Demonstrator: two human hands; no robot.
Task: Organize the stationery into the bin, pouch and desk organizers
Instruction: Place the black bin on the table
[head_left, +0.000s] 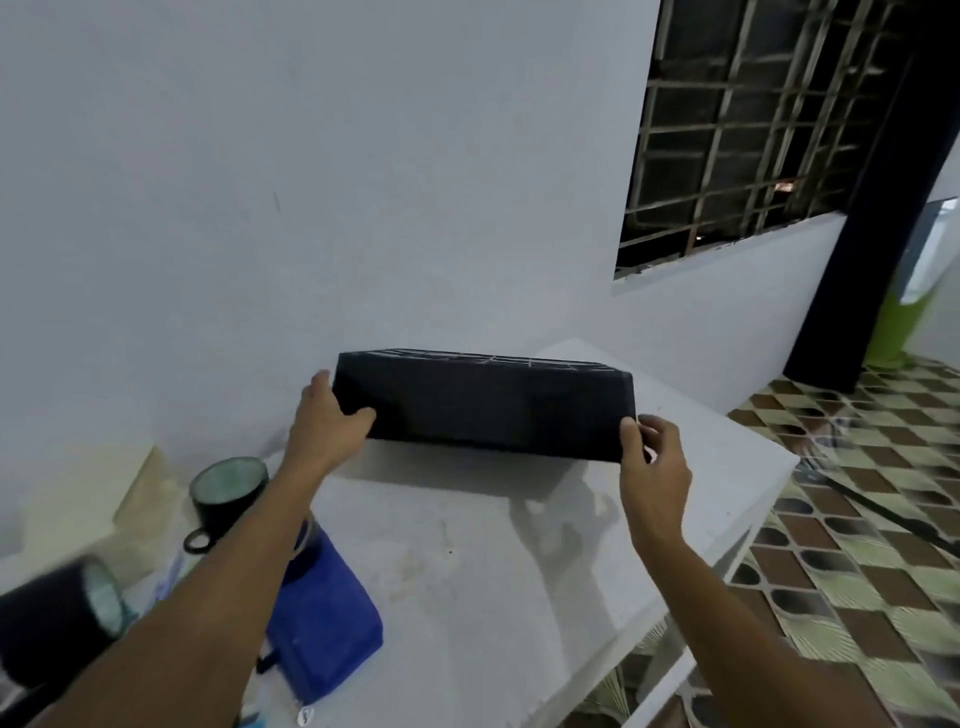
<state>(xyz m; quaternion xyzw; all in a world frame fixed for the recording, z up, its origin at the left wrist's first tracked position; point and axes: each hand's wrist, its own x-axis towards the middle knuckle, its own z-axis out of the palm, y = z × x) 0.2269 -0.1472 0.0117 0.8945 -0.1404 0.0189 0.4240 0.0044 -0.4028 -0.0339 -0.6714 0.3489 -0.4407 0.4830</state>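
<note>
A long black mesh bin (483, 405) hangs just above the white table (467, 561), near the wall, casting a shadow below it. My left hand (327, 421) grips its left end, thumb on the front face. My right hand (654, 457) pinches its lower right corner. A blue pouch (322, 618) lies at the table's left front, partly under my left forearm. Two black cylindrical holders stand at the left: one upright with a handle (228, 493), one tipped and blurred (57, 623).
The white wall runs close behind the table. A barred window (769, 124) and a dark post (872, 228) stand at the right. Patterned floor tiles (857, 545) lie beyond the table's right edge. A cream-coloured block (78, 499) sits at far left.
</note>
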